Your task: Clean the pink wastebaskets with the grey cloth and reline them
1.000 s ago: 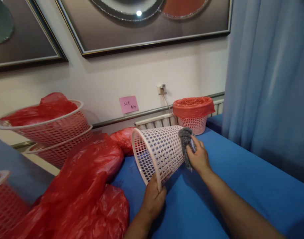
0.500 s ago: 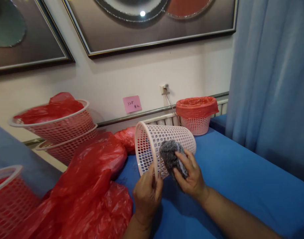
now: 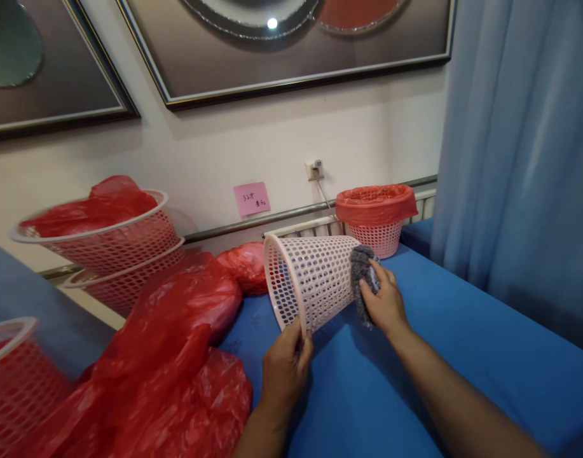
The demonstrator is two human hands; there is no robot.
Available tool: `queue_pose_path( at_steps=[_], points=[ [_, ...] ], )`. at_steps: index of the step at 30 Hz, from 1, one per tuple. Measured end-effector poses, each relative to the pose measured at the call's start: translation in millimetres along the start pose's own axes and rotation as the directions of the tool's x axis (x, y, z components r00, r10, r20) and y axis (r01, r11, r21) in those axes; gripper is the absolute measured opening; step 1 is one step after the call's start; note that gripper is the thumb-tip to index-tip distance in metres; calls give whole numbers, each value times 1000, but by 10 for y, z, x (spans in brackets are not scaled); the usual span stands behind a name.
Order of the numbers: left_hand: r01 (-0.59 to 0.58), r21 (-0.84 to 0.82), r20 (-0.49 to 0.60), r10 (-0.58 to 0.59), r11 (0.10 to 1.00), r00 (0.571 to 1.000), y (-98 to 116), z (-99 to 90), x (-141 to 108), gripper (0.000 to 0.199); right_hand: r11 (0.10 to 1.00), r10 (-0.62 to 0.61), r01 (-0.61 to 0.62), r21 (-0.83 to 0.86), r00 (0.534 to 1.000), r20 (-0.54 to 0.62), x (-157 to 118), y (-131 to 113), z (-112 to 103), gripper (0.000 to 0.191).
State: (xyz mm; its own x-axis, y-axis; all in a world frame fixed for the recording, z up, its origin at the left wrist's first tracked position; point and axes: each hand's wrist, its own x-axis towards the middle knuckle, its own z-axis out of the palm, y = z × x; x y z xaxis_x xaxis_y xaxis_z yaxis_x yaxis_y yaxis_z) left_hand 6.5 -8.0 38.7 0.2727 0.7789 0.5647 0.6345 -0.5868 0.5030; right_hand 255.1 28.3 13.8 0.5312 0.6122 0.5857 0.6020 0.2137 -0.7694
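A pale pink plastic wastebasket [image 3: 322, 273] with a holed wall is held on its side above the blue surface [image 3: 444, 356], its mouth facing left. My left hand [image 3: 286, 366] is closed, pinching the basket's rim at its lower edge. In my right hand [image 3: 385, 299] is a bunched grey cloth [image 3: 362, 283], pressed against the base end of the basket. Part of the cloth is hidden behind my fingers.
Red plastic bags [image 3: 177, 369] lie heaped at the left. Beyond them, a stack of pink baskets [image 3: 129, 248] holds more red plastic; another basket [image 3: 19, 388] stands near left. At the back sits a red-lined basket [image 3: 374, 238]. A blue curtain [image 3: 515, 165] hangs right.
My right hand has slid the cloth rightward along the basket's wall, from its middle to the base end. The basket has tilted slightly, while my left hand keeps its grip on the rim.
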Motion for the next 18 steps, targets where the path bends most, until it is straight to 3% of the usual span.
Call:
queue_pose_path(
  at_steps=[2, 4, 6, 7, 9, 11, 12, 14, 16, 18],
  points=[
    [-23, 61, 55, 19, 998, 998, -19, 0, 0, 29, 968, -243, 240, 70, 969, 38, -236, -215, -10, 50],
    [-7, 119, 105, -5, 993, 994, -25, -17, -12, 26, 868, -489, 469, 163, 866, 108, -483, -417, -2, 52],
    [39, 156, 159, -64, 987, 985, -22, -40, -32, 22, 789, -609, 576, 212, 778, 153, -612, -506, 15, 53],
    [65, 174, 181, -97, 983, 979, -18, -51, -42, 21, 792, -608, 579, 194, 779, 155, -606, -492, 22, 53],
    [101, 214, 214, -148, 971, 966, -12, -65, -60, 20, 870, -492, 486, 79, 862, 119, -456, -354, 22, 49],
    [124, 261, 224, -186, 957, 957, -14, -62, -67, 20, 960, -275, 276, -48, 961, 37, -189, -132, -3, 47],
    [131, 285, 229, -201, 949, 953, -20, -56, -67, 21, 984, -157, 156, -87, 988, -5, -52, -22, -23, 48],
    [136, 326, 239, -221, 936, 945, -43, -36, -65, 20, 994, 16, -23, -110, 998, -67, 144, 125, -61, 51],
    [127, 346, 247, -221, 930, 944, -81, -13, -68, 18, 995, 45, -53, -82, 995, -94, 161, 122, -72, 52],
    [119, 340, 249, -211, 933, 945, -123, 5, -81, 16, 996, -89, 87, -22, 994, -67, -5, -25, -47, 50]
  ],
)
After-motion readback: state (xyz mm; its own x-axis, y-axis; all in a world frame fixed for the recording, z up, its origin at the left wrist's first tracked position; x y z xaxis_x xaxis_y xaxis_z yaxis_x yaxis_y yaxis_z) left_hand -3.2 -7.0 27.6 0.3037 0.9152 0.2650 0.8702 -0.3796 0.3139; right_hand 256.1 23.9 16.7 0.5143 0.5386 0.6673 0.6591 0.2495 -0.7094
